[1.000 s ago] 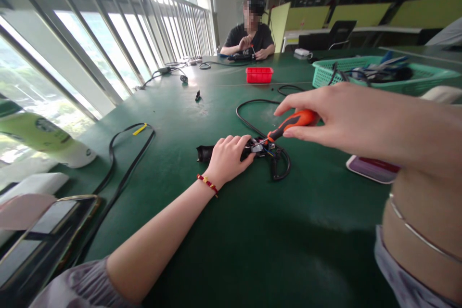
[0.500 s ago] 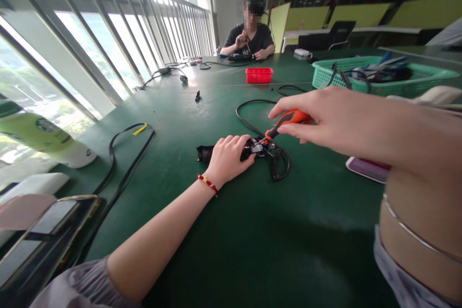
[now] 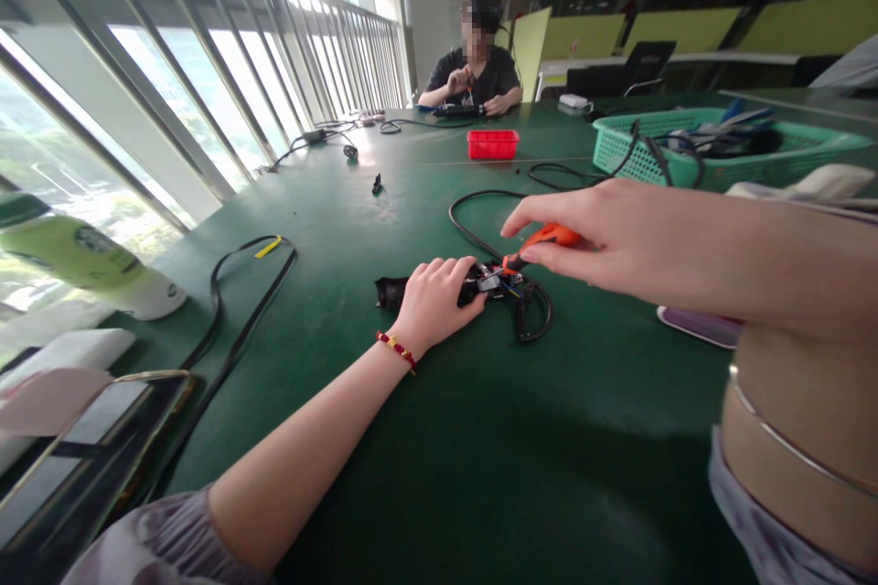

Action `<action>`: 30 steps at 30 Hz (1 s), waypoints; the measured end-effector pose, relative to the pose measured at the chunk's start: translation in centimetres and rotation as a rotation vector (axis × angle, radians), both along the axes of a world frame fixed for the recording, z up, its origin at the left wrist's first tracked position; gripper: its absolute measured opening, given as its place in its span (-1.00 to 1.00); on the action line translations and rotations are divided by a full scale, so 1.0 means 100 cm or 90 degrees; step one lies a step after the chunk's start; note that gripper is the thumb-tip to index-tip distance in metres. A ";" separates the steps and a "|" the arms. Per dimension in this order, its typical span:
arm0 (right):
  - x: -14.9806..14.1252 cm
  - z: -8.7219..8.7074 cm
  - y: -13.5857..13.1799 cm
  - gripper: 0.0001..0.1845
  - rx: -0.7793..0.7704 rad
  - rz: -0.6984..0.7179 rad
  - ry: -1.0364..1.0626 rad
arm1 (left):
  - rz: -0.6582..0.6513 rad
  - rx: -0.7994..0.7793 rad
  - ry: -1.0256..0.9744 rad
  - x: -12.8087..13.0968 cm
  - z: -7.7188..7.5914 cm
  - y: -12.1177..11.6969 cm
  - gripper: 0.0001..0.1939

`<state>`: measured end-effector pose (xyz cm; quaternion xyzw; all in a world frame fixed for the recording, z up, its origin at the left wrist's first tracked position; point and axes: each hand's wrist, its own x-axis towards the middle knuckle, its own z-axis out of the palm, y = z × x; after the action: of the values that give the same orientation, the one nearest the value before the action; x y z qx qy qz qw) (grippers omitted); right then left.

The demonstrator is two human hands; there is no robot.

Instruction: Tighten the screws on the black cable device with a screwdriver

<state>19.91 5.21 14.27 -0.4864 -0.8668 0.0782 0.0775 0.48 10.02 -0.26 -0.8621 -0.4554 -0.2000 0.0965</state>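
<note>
A black, roughly cylindrical electric device [image 3: 391, 292] lies on the green table, its right end opened up with inner parts and thin coloured wires showing. My left hand [image 3: 437, 297] is wrapped over its body and presses it to the table. In my right hand [image 3: 576, 228] is an orange-and-black screwdriver [image 3: 554, 239], gripped by the handle. The screwdriver slants down to the left, its shaft among the exposed parts; exactly where the tip sits is too small to tell. A black power cord [image 3: 547, 311] loops beside the device's right end.
A red bin [image 3: 492, 144] and a small black part [image 3: 377, 184] lie farther back. At the right stands a green basket [image 3: 617, 146] holding tools and cables. Phones [image 3: 89, 439], a flat black strap [image 3: 257, 318] and a bottle [image 3: 89, 260] are at left. Across the table sits a person [image 3: 473, 64].
My right hand has come down slightly, and the screwdriver handle now leans lower. My left hand keeps its place on the device.
</note>
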 end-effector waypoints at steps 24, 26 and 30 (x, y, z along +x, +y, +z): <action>-0.022 0.000 -0.009 -0.74 0.090 0.017 0.002 | -0.004 0.027 -0.011 0.000 -0.002 0.001 -0.58; -0.020 0.003 -0.011 -0.73 0.104 0.010 0.008 | -0.006 0.016 -0.008 0.000 -0.001 0.000 -0.49; -0.011 0.013 -0.018 -0.74 0.108 -0.012 0.038 | -0.008 -0.011 -0.008 -0.002 0.001 -0.001 -0.25</action>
<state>18.83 3.44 15.54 -0.4840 -0.8628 0.0180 0.1451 0.28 9.93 -0.11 -0.8645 -0.4522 -0.2022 0.0850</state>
